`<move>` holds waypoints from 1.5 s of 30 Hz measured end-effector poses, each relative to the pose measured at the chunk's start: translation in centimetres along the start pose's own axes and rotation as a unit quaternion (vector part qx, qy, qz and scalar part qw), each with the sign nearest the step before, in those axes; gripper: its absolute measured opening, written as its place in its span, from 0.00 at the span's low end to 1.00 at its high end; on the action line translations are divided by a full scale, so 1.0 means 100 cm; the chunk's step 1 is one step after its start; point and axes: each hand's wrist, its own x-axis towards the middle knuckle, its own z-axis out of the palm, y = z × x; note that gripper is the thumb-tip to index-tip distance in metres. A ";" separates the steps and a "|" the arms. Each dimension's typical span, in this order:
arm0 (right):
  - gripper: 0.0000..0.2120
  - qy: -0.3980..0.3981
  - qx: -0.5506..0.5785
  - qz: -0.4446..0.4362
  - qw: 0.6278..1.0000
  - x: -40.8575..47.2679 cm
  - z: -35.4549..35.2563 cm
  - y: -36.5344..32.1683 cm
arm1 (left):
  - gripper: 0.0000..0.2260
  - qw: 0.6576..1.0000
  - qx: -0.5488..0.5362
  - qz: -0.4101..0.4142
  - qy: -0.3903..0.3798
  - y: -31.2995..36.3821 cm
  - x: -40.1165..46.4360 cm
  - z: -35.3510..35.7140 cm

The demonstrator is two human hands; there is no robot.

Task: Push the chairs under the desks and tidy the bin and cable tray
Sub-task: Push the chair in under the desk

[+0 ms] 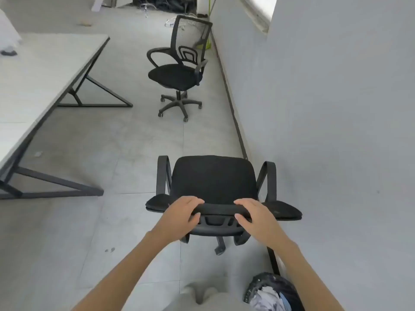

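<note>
A black office chair (pixel 213 176) stands right in front of me, seen from behind and above, its seat facing away. My left hand (pixel 182 215) and my right hand (pixel 253 215) both grip the top edge of its backrest, fingers curled over it. A second black mesh-back chair (pixel 177 75) stands farther ahead near the wall, turned left toward the desk. The white desk (pixel 40 70) with black angled legs runs along the left side. A black bin (pixel 269 292) holding crumpled paper sits on the floor at the lower right by the wall.
The grey wall (pixel 325 108) with a dark skirting strip runs close along the right. A heap of dark cables and objects (pixel 164 4) lies at the far end. A green stand (pixel 207 41) leans by the wall. Small scraps lie on the tiled floor.
</note>
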 end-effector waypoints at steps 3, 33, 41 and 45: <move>0.22 -0.035 -0.113 0.006 0.993 0.006 0.005 0.018 | 0.18 0.994 0.101 0.023 -0.031 -0.006 0.014 0.011; 0.16 0.047 -0.264 -0.112 0.957 0.014 0.064 -0.009 | 0.03 0.980 0.167 -0.072 0.077 -0.077 -0.070 0.000; 0.18 0.036 -0.261 -0.239 0.934 0.029 0.079 -0.026 | 0.05 0.964 0.128 -0.178 0.153 -0.067 -0.129 0.008; 0.17 0.008 -0.249 -0.306 0.919 0.056 0.079 -0.029 | 0.05 0.951 0.127 -0.243 0.142 -0.065 -0.139 0.018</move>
